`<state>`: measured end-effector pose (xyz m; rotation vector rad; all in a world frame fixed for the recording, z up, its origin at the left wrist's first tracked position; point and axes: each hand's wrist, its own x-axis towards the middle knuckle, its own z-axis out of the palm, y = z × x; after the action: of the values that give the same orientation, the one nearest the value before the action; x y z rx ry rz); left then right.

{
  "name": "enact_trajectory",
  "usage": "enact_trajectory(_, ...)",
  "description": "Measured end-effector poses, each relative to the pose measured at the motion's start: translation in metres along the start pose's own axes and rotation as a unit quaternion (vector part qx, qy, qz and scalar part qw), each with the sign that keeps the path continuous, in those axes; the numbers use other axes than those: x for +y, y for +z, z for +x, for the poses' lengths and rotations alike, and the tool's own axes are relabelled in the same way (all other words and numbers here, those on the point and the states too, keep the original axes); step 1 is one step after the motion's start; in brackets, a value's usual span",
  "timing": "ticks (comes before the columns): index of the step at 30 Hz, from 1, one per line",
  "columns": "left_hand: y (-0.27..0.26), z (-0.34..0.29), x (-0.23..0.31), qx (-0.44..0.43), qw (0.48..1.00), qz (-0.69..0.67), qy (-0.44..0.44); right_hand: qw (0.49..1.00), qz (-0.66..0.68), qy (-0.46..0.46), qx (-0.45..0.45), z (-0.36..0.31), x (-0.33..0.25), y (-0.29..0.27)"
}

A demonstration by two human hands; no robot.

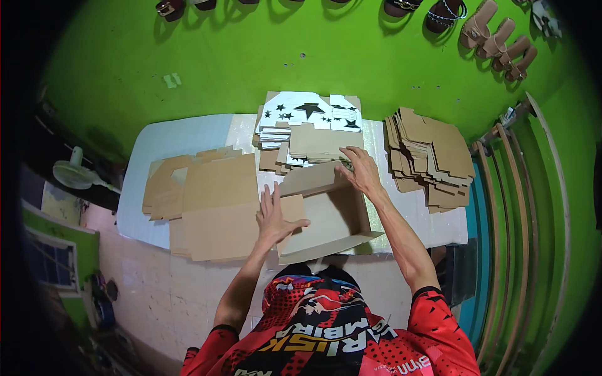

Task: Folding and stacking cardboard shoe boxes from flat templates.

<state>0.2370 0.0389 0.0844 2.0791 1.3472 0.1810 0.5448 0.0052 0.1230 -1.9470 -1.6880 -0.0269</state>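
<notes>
Tbl [141, 188]: box [326, 219] btwn L fingers [268, 199] (spread, at flap [291, 208]) & R fingers [356, 153] (at far wall [313, 178], grip unclear).

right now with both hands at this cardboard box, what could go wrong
The open cardboard box sits at the table's near edge, so a pull toward the body might tip it off. The flap under the left hand may spring outward if released. The right hand is close to the stacked flat cardboard beyond, and could knock it.
</notes>
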Motion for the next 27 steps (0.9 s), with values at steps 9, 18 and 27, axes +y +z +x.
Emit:
enact_trajectory(9,0.026,0.006,-0.02,0.035,0.999,0.032,0.024,0.989,0.031,0.102,-0.104,-0.012,0.018,-0.028)
enact_trajectory(18,0.04,0.0,0.013,0.124,0.991,0.041,0.025,0.994,-0.036,0.043,-0.091,-0.018,0.064,-0.041)
enact_trajectory(27,0.034,-0.002,-0.003,0.124,0.989,-0.057,0.058,0.982,-0.175,-0.076,-0.005,-0.06,0.106,-0.028)
